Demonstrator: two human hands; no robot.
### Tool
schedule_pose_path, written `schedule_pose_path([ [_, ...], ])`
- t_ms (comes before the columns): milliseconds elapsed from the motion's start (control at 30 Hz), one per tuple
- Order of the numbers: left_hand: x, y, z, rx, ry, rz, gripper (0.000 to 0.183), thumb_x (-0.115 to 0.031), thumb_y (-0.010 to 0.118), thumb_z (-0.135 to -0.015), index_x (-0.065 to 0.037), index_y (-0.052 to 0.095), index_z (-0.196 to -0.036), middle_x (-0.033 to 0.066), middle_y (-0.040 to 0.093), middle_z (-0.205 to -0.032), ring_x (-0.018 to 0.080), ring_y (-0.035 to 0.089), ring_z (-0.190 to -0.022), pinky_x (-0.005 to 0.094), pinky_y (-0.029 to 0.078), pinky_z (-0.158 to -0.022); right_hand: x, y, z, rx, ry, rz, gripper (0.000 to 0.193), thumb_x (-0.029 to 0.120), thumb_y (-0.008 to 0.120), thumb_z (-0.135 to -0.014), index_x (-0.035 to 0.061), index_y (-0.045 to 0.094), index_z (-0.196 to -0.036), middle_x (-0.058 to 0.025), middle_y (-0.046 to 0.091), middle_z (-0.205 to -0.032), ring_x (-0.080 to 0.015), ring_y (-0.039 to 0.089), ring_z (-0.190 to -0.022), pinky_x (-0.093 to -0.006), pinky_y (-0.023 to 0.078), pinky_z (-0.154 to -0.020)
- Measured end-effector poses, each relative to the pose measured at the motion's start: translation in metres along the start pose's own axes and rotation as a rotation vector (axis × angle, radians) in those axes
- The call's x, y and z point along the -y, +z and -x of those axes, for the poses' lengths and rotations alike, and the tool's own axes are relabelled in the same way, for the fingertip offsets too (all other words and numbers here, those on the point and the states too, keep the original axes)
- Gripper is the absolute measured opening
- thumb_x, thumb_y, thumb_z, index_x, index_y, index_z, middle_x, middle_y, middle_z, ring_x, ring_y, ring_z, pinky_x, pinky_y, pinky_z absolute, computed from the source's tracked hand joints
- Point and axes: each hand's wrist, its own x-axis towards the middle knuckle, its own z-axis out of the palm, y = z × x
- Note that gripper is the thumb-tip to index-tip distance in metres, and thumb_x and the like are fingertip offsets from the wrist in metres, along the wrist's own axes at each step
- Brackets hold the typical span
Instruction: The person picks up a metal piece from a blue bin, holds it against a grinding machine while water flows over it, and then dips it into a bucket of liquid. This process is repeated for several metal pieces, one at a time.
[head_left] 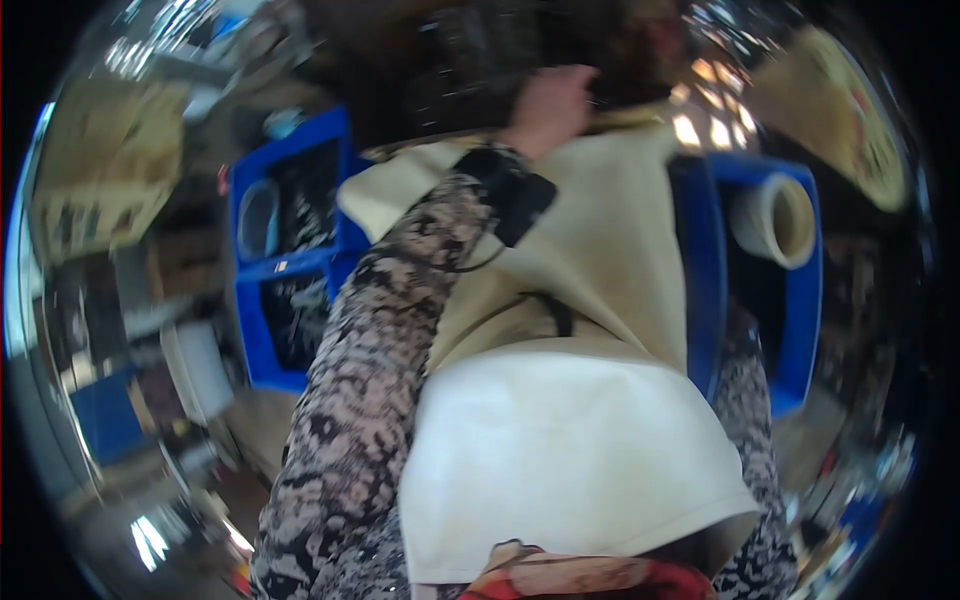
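Observation:
My left hand (552,108) reaches to the far edge of a cream apron-like cloth (620,230) spread in front of me. It looks bent at the fingers, but blur and the dark area beyond hide whether it holds anything. A black band with a dark box-like device (522,205) sits at that wrist, a thin cord hanging from it. On the right, a patterned sleeve (745,400) runs up to a blue bin (803,330); the hand beyond it is lost in shadow. A white roll or cup-like cylinder (795,222) is in that bin.
To the left stands a divided blue bin (245,325) with many small metal-looking pieces. Farther left are a cardboard box (105,190) and a white container (197,370). Sacking-like material (835,115) hangs or stands at the far right, near shiny blurred items.

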Motion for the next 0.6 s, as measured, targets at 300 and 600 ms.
schedule_pose_path([
  [300,0.028,-0.133,0.060,-0.270,-0.120,-0.082,0.024,-0.010,0.061,-0.082,-0.009,0.066,-0.106,0.0120,0.069,-0.098,0.0319,0.064,-0.093,0.0437,0.051,-0.082,-0.003,-0.014,0.035,-0.494,0.164,0.071,0.036,0.034,0.056,-0.097,0.0003,0.063,-0.088,-0.0125,0.064,-0.073,-0.0227,0.061,-0.057,-0.0327,0.049,-0.050],
  [600,0.088,-0.218,0.147,-0.507,-0.416,-0.140,0.026,-0.001,0.059,-0.087,-0.005,0.064,-0.112,0.0129,0.070,-0.098,0.0269,0.068,-0.089,0.0326,0.053,-0.080,0.119,0.007,0.081,-0.602,-0.369,0.293,0.043,0.040,0.053,-0.097,0.0007,0.062,-0.081,-0.0125,0.060,-0.070,-0.0203,0.056,-0.053,-0.0318,0.044,-0.044],
])
